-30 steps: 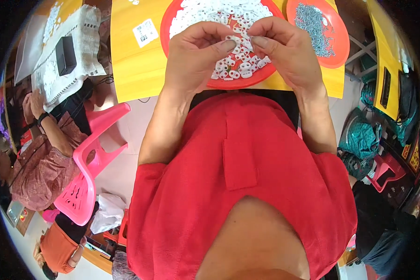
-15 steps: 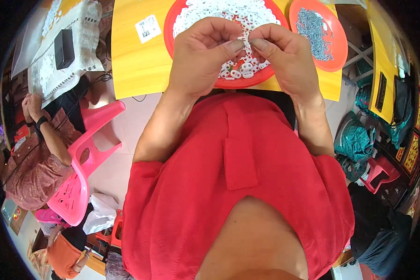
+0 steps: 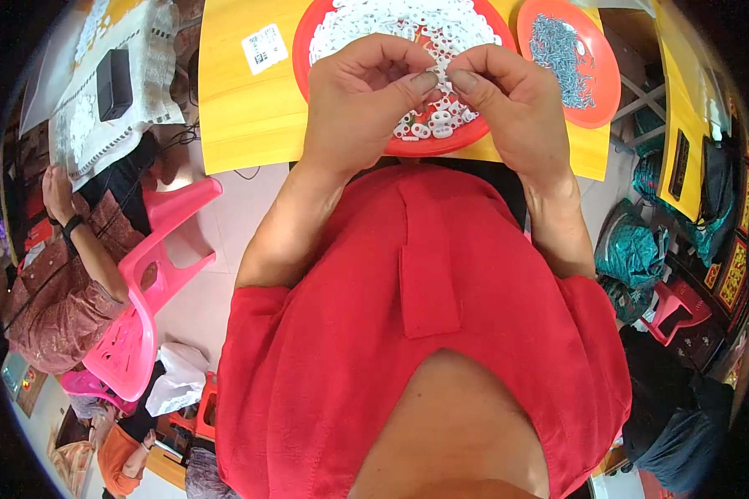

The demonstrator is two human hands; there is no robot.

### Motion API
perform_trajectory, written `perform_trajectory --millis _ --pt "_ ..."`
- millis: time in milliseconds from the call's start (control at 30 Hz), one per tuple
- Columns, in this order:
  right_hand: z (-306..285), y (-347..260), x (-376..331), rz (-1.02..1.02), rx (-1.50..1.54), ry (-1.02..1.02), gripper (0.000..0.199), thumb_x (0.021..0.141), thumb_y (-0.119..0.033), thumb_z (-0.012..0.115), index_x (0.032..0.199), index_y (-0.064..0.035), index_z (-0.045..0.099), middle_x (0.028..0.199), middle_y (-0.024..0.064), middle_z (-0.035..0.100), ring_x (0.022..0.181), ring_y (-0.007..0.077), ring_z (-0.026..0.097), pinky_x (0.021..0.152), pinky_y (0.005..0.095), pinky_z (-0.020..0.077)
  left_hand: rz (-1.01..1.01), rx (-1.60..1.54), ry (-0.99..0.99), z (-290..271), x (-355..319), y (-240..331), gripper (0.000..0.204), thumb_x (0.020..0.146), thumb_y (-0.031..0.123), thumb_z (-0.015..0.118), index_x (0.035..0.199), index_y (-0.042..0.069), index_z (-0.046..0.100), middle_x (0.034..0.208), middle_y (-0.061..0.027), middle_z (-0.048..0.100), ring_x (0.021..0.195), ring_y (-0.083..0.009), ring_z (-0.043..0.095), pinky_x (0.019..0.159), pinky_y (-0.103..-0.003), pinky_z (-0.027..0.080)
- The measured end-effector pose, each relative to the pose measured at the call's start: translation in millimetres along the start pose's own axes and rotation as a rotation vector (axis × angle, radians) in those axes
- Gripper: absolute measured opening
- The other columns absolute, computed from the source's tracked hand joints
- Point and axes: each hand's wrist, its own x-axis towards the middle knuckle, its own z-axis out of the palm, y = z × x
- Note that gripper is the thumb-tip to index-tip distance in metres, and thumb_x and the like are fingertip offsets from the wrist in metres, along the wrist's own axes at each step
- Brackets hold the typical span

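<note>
My left hand (image 3: 349, 112) and my right hand (image 3: 516, 108) face each other over a round red tray (image 3: 429, 149). Each is closed in a pinch of thumb and fingers, the fingertips close together. Whatever they hold is too small and hidden to make out. Small white plastic pieces with two holes (image 3: 408, 23) heap up in the far part of the tray, and more lie loose below my fingers. To the right, an orange-red oval plate (image 3: 605, 79) holds many small grey metal screws or nails (image 3: 555, 51), plus one white piece.
The yellow table (image 3: 237, 116) carries a white printed label (image 3: 264, 49) left of the tray. At far left, a person's hand (image 3: 58, 193) is by a cloth-covered table (image 3: 150, 91) with a black box (image 3: 114, 85). A pink chair (image 3: 133, 358) stands at left; green bags (image 3: 632, 245) sit at right.
My hands stay nearly in place, still pinched, with slight finger movement. The person at left has shifted their hands, and a person in orange at lower left has moved.
</note>
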Motion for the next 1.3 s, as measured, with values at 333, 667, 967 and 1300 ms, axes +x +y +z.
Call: perform_trajectory --millis 333,667,967,1300 --pt "3 -2 -2 -0.099 -0.264 0.042 0.007 0.076 -0.006 0.057 0.079 0.0005 0.056 0.064 0.0101 0.055 0.058 0.0146 0.052 0.055 0.0265 0.0416 0.096 0.262 0.074 8 -5 0 0.01 0.072 -0.008 0.059 0.081 -0.002 0.059 0.072 -0.0026 0.059 0.067 -0.0065 0.055 0.058 -0.019 0.046" --pt "11 17 -4 -0.119 -0.196 0.115 0.004 0.075 -0.003 0.057 0.076 0.0005 0.056 0.064 0.0103 0.055 0.057 0.0161 0.052 0.054 0.0272 0.0413 0.14 0.31 0.12 11 -9 -15 0.009 0.073 -0.01 0.057 0.076 -0.002 0.058 0.07 -0.0042 0.06 0.064 -0.0078 0.056 0.055 -0.019 0.046" --pt "8 27 0 -0.05 -0.105 0.07 0.01 0.076 -0.007 0.057 0.08 0.0012 0.058 0.068 0.0092 0.059 0.063 0.0124 0.054 0.057 0.0253 0.0427 0.118 0.191 0.142 3 -4 -26 0.008 0.074 -0.009 0.056 0.079 -0.003 0.058 0.073 -0.0077 0.061 0.065 -0.0105 0.059 0.055 -0.02 0.048" --pt "-9 20 69 -0.563 -0.726 0.083 0.006 0.063 0.0 0.054 0.069 -0.0018 0.056 0.069 0.0166 0.052 0.067 0.032 0.052 0.058 0.0384 0.0426 -0.052 -0.086 0.112 -17 6 -17 0.016 0.078 -0.005 0.054 0.094 -0.004 0.054 0.081 -0.0104 0.057 0.072 -0.0188 0.059 0.063 -0.026 0.048"
